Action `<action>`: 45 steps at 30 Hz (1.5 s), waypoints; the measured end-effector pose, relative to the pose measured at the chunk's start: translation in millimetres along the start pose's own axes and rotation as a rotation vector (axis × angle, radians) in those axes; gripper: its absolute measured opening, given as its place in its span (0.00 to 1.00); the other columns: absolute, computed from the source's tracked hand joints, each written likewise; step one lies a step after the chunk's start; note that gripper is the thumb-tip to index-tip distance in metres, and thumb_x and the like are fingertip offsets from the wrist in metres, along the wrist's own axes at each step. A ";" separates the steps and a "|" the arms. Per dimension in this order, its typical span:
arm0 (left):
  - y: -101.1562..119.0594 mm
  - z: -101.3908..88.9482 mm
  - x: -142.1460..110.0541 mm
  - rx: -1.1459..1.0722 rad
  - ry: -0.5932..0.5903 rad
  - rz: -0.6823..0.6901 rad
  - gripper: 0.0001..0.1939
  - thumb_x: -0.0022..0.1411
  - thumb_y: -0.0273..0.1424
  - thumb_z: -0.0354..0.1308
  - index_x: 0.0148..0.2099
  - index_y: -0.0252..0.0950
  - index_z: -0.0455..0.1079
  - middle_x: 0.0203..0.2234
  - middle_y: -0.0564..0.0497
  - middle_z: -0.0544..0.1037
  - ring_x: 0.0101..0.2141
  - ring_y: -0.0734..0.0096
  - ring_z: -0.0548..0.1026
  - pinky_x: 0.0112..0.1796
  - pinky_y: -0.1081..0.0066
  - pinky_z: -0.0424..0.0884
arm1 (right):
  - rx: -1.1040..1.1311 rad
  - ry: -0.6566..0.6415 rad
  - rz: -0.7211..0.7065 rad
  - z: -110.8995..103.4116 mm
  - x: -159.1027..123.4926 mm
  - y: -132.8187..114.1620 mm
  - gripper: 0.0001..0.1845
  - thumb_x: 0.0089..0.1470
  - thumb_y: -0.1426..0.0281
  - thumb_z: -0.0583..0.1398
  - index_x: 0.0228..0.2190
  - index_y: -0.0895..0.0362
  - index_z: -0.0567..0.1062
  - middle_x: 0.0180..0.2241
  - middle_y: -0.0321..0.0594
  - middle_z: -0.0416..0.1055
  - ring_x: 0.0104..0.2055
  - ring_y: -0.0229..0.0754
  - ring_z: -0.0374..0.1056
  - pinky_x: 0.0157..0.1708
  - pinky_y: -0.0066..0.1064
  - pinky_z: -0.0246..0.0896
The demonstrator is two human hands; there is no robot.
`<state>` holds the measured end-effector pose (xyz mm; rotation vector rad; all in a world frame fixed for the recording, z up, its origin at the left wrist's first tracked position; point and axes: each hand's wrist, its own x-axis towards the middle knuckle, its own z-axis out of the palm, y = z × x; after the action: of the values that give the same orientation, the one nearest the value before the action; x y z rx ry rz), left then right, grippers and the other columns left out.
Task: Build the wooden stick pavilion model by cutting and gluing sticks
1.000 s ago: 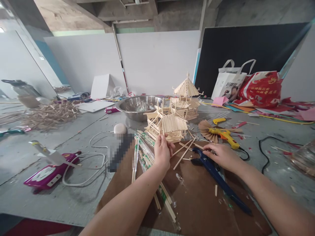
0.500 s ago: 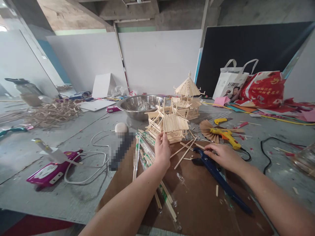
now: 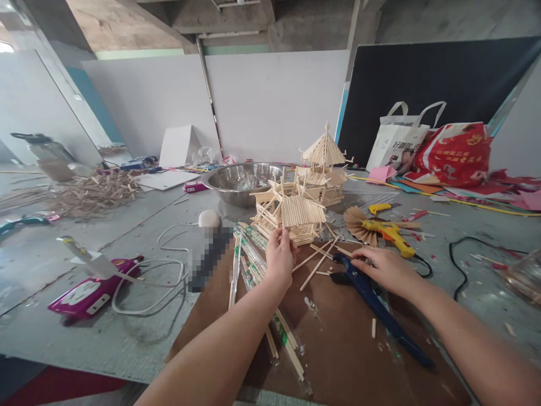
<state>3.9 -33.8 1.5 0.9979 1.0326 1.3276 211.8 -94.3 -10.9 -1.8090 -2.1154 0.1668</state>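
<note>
A model house of pale wooden sticks (image 3: 302, 211) stands at the middle, with a slatted roof. My left hand (image 3: 281, 256) is closed at the roof's lower left corner, its fingertips pinched on that edge. A blue-handled cutter (image 3: 382, 313) lies slanting on the brown board (image 3: 338, 349). My right hand (image 3: 382, 268) has its fingers curled over the cutter near its jaws, which point left. Loose wooden sticks (image 3: 319, 262) lie crossed between my hands. Plastic-wrapped sticks (image 3: 253, 262) lie beside and partly under my left forearm.
Behind the model are a steel bowl (image 3: 236, 192) and a pointed-roof stick tower (image 3: 324, 155). A yellow glue gun (image 3: 393, 237) and a yellow utility knife (image 3: 380, 208) lie to the right. At left are a purple power strip (image 3: 93, 293), white cable and a stick pile (image 3: 97, 194).
Both hands keep nearly the same places. The whole view has shifted very slightly; the model and the cutter lie as before.
</note>
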 end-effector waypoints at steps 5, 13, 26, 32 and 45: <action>-2.4 -0.8 -0.2 0.034 -0.045 0.016 0.13 0.54 0.41 0.47 0.35 0.36 0.58 0.13 0.60 0.63 0.07 0.85 0.54 0.09 0.82 0.48 | -0.009 -0.017 0.005 -0.2 0.5 0.4 0.16 0.51 0.60 0.47 0.33 0.53 0.70 0.36 0.39 0.71 0.38 0.45 0.66 0.36 0.34 0.59; -5.9 -1.0 0.8 0.036 -0.089 -0.004 0.11 0.56 0.39 0.43 0.36 0.37 0.56 0.14 0.59 0.65 0.07 0.83 0.56 0.09 0.81 0.49 | -0.009 -0.020 0.008 0.1 -0.1 0.1 0.16 0.51 0.60 0.48 0.33 0.52 0.70 0.36 0.39 0.71 0.38 0.44 0.66 0.35 0.34 0.59; -5.7 -1.7 2.0 0.053 -0.104 -0.015 0.10 0.57 0.39 0.43 0.37 0.38 0.56 0.15 0.60 0.65 0.07 0.84 0.56 0.10 0.81 0.49 | 0.008 -0.028 0.017 -1.8 0.3 -2.2 0.16 0.51 0.60 0.47 0.34 0.53 0.70 0.36 0.38 0.71 0.38 0.44 0.65 0.36 0.34 0.58; -4.2 0.0 0.1 0.053 -0.103 -0.016 0.11 0.57 0.39 0.43 0.36 0.37 0.55 0.14 0.60 0.65 0.07 0.84 0.57 0.09 0.81 0.49 | -0.008 -0.028 0.024 -3.8 -0.8 -0.7 0.17 0.51 0.59 0.47 0.34 0.54 0.70 0.36 0.39 0.71 0.39 0.44 0.65 0.36 0.34 0.58; -4.5 0.3 0.3 0.042 -0.098 -0.017 0.11 0.56 0.40 0.44 0.36 0.37 0.55 0.14 0.60 0.66 0.07 0.84 0.57 0.09 0.82 0.49 | -0.164 -0.138 0.092 -11.2 -6.0 16.6 0.32 0.46 0.49 0.47 0.45 0.59 0.64 0.48 0.48 0.62 0.49 0.51 0.58 0.45 0.40 0.53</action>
<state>5.3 -33.6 -2.8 1.0729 0.9966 1.2354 231.8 -98.7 -6.8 -2.0449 -2.1978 0.1488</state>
